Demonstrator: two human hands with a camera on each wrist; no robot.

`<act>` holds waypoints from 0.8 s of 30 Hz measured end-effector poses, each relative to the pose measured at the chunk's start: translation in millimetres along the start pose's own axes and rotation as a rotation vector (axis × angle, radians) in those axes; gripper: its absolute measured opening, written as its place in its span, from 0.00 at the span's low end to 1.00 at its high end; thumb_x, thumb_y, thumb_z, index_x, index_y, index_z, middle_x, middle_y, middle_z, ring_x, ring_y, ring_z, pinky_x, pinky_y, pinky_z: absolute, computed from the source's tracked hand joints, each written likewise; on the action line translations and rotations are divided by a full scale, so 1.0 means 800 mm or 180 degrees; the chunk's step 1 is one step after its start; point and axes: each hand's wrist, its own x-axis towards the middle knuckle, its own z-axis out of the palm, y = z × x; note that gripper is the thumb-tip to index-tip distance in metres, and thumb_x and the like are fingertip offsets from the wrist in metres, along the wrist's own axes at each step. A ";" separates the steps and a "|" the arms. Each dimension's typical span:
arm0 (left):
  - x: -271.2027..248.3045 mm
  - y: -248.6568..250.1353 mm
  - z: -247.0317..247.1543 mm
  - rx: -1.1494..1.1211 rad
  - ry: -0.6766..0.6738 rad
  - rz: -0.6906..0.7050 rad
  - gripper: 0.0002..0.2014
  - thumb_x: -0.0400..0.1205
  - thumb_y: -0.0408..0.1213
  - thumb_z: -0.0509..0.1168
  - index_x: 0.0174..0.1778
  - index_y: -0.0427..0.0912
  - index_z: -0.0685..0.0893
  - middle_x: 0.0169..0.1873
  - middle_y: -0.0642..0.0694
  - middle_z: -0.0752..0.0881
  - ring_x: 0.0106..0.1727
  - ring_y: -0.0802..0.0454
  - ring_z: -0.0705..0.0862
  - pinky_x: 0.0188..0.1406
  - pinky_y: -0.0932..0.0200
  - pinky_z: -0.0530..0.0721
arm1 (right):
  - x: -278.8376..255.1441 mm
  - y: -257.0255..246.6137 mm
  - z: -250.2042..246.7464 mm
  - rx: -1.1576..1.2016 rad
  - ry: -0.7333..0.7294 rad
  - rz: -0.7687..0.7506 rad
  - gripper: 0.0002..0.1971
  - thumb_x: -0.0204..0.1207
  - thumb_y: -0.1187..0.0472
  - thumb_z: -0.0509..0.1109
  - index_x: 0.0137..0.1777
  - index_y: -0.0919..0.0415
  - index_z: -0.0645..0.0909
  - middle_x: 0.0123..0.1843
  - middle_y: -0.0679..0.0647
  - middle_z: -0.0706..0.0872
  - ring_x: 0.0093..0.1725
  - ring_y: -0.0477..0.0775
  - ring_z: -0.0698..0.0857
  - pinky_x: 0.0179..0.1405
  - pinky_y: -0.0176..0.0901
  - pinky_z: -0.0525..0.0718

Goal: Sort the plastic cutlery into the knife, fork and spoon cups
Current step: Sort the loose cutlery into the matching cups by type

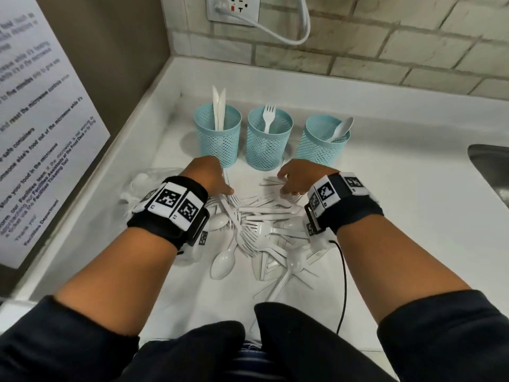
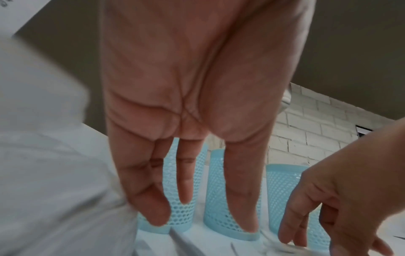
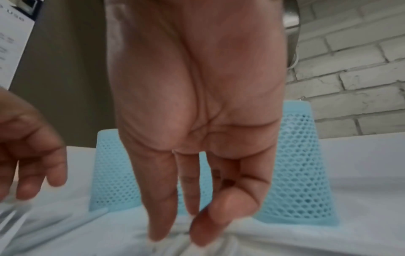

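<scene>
Three light-blue mesh cups stand in a row on the white counter (image 1: 385,188). The left cup (image 1: 217,139) holds knives, the middle cup (image 1: 269,144) a fork, and the right cup (image 1: 322,147) a spoon. In front of them lies a pile of white plastic cutlery (image 1: 261,230). My left hand (image 1: 227,190) reaches down to the pile's far left edge; the left wrist view shows its fingers (image 2: 184,187) straight, holding nothing. My right hand (image 1: 286,188) is at the pile's far right edge, with its fingertips (image 3: 157,230) down on blurred white pieces and nothing plainly gripped.
A crumpled clear plastic bag (image 1: 143,183) lies left of the pile against the raised counter edge. A steel sink (image 1: 490,172) sits at the far right. A black cable (image 1: 343,271) hangs from my right wrist. A printed notice (image 1: 41,119) covers the left wall.
</scene>
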 end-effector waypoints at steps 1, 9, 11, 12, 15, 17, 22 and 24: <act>-0.002 0.001 0.001 -0.0017 0.0009 -0.0011 0.27 0.75 0.44 0.72 0.65 0.33 0.76 0.65 0.38 0.79 0.67 0.42 0.77 0.63 0.55 0.73 | 0.006 0.004 0.006 -0.0213 0.0070 -0.0007 0.21 0.75 0.64 0.70 0.68 0.67 0.77 0.62 0.60 0.83 0.55 0.56 0.84 0.51 0.44 0.81; 0.001 0.001 0.012 0.0447 -0.0155 0.0066 0.24 0.77 0.31 0.69 0.70 0.33 0.73 0.69 0.38 0.77 0.69 0.41 0.76 0.65 0.55 0.74 | 0.028 0.015 0.028 -0.0484 0.0602 -0.0047 0.15 0.74 0.66 0.69 0.61 0.64 0.80 0.62 0.60 0.83 0.62 0.61 0.81 0.60 0.52 0.81; 0.002 -0.001 0.011 0.0503 -0.0215 0.0116 0.25 0.78 0.29 0.67 0.71 0.35 0.72 0.70 0.38 0.76 0.70 0.42 0.75 0.67 0.55 0.74 | 0.027 0.013 0.026 -0.0552 0.0629 -0.0105 0.14 0.73 0.67 0.70 0.59 0.63 0.80 0.59 0.60 0.84 0.60 0.61 0.82 0.57 0.52 0.82; 0.003 -0.003 0.009 0.0468 -0.0274 0.0127 0.28 0.77 0.29 0.69 0.73 0.36 0.70 0.70 0.39 0.76 0.70 0.42 0.75 0.68 0.55 0.74 | 0.027 0.012 0.025 -0.0606 0.0618 -0.0143 0.14 0.72 0.67 0.70 0.58 0.63 0.80 0.58 0.59 0.84 0.59 0.61 0.83 0.56 0.52 0.82; 0.002 -0.012 0.003 0.0213 -0.0452 0.0175 0.35 0.73 0.27 0.73 0.76 0.41 0.67 0.69 0.41 0.77 0.69 0.44 0.76 0.65 0.56 0.75 | 0.026 0.011 0.021 -0.0652 0.0454 -0.0269 0.15 0.71 0.63 0.73 0.58 0.62 0.80 0.58 0.58 0.84 0.58 0.60 0.82 0.50 0.47 0.79; 0.000 -0.016 0.001 0.0090 -0.0536 0.0227 0.37 0.72 0.25 0.73 0.76 0.42 0.66 0.66 0.41 0.79 0.66 0.44 0.78 0.62 0.57 0.76 | 0.025 0.012 0.019 -0.0575 0.0431 -0.0366 0.15 0.71 0.61 0.73 0.57 0.62 0.79 0.57 0.58 0.83 0.57 0.59 0.81 0.46 0.43 0.74; -0.003 -0.021 0.003 0.0061 -0.0605 0.0383 0.40 0.68 0.26 0.77 0.75 0.45 0.67 0.65 0.41 0.79 0.64 0.46 0.79 0.62 0.55 0.78 | 0.020 0.005 0.012 -0.0261 0.0436 -0.0733 0.04 0.75 0.63 0.67 0.46 0.62 0.76 0.41 0.53 0.76 0.44 0.53 0.74 0.32 0.36 0.67; -0.004 -0.021 0.004 0.0102 -0.0674 0.0430 0.42 0.67 0.30 0.78 0.75 0.47 0.66 0.66 0.43 0.78 0.65 0.47 0.78 0.62 0.56 0.76 | 0.017 0.000 0.006 -0.0234 0.0388 -0.0833 0.05 0.78 0.64 0.63 0.42 0.63 0.74 0.39 0.55 0.75 0.43 0.54 0.73 0.30 0.36 0.64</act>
